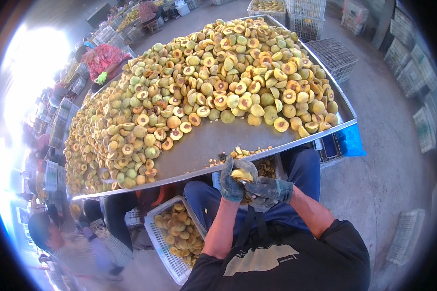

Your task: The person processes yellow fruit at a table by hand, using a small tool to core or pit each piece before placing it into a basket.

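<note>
My left hand (231, 182), in a dark grey work glove, curls around a yellow peach half (242, 175) close to the table's near edge. Right beside it, my right hand (273, 189), gloved the same way, is closed with its fingers near the fruit; whatever it grips is hidden. Small peach scraps (239, 153) lie on the table edge just beyond my hands. A large heap of halved peaches (218, 82), many with brown pits or hollows showing, covers most of the metal table (204, 143).
Between my knees, partly hidden, a crate holds peach pieces (267, 168). A white crate (161, 253) of peach halves stands by my left leg. Co-workers sit at left, one in a red patterned top (104, 60), another in grey (77, 242). A stacked crate (332, 56) stands right.
</note>
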A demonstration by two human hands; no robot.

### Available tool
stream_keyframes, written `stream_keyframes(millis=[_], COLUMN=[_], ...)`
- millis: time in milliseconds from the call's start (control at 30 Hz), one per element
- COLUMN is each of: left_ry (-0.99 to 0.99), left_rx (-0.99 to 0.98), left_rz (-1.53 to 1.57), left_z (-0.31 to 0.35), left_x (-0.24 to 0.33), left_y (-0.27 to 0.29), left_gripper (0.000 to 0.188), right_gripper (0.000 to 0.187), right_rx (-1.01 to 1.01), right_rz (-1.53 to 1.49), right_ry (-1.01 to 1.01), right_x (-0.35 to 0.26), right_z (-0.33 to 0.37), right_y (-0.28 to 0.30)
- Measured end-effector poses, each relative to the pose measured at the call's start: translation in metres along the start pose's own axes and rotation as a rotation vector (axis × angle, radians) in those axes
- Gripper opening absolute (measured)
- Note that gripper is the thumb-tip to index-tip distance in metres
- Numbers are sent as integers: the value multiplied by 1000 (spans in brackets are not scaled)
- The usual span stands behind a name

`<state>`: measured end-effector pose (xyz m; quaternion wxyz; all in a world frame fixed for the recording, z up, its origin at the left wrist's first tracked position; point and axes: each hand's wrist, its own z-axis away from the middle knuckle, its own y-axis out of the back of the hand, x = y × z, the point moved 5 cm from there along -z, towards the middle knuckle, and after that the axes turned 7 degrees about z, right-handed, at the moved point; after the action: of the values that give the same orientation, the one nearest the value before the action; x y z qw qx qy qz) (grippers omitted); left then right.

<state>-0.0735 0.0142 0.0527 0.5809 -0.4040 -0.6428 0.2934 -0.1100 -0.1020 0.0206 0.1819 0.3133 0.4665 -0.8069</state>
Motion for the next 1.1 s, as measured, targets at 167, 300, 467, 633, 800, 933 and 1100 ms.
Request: stream_keyframes(millis=[167, 300, 467, 633, 800, 933, 1100], left_ry=[-89, -336, -156, 279, -306, -100, -291], left_rx=[422, 683, 910, 936, 527, 296, 111], left_rz=[154, 3, -1359, -2349, -1989, -1564, -1883], left_z=[3, 52, 185, 245, 114, -48, -175], left_x=[13, 84, 225, 261, 187, 58, -49], left_y=[38, 98, 166, 184, 125, 67, 69], left_gripper=[48, 34, 18, 16, 25, 37, 72], right_gripper=[38, 46, 54, 54, 56, 57, 56], right_rx=[-176, 199, 289, 314, 391, 410, 484], right_rz=[-90, 397, 295, 194, 92, 26, 33], right_ry=[-15, 95, -193, -172, 182, 63, -14], right_x=[6, 4, 25, 22, 26, 27, 20], right_z=[-6, -10, -13, -20, -31, -21, -2], right_y=[6, 23, 40, 43, 56, 68, 58])
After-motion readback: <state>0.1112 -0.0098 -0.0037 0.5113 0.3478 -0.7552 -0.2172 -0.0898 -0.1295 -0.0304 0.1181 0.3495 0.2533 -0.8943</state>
